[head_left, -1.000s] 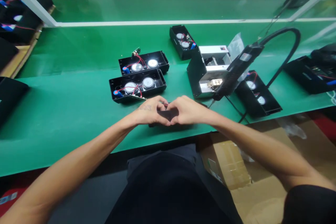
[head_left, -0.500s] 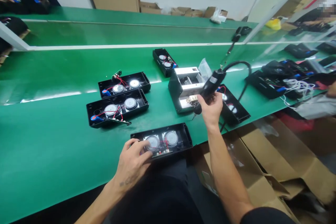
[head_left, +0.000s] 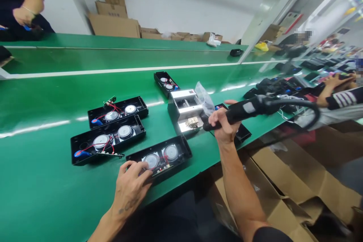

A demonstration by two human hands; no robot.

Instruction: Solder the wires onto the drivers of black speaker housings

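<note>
My right hand (head_left: 225, 127) is wrapped round a black electric screwdriver (head_left: 244, 110), now tilted nearly level with its tip pointing left, beside a silver screw feeder (head_left: 185, 111). My left hand (head_left: 133, 179) grips the left end of an open black speaker housing (head_left: 181, 155), fingers bent over its edge; the thumb side partly hides the contents. Two round speaker drivers (head_left: 170, 152), red wires and a small circuit board (head_left: 164, 169) show inside it. The screwdriver's tip is hard to make out against the feeder.
Two more open housings (head_left: 133, 138) lie to the left, one (head_left: 161, 83) behind the feeder, another (head_left: 244, 132) behind my right hand. A clear plastic bag (head_left: 204, 99) leans at the feeder. Cardboard boxes (head_left: 300, 166) stand below the green bench (head_left: 42, 193). Co-workers' arms (head_left: 329, 89) are at right and back left.
My right hand has swung the screwdriver from steep, tip down, to nearly level. The view has tilted up and shifted right. My left hand stays on the speaker housing.
</note>
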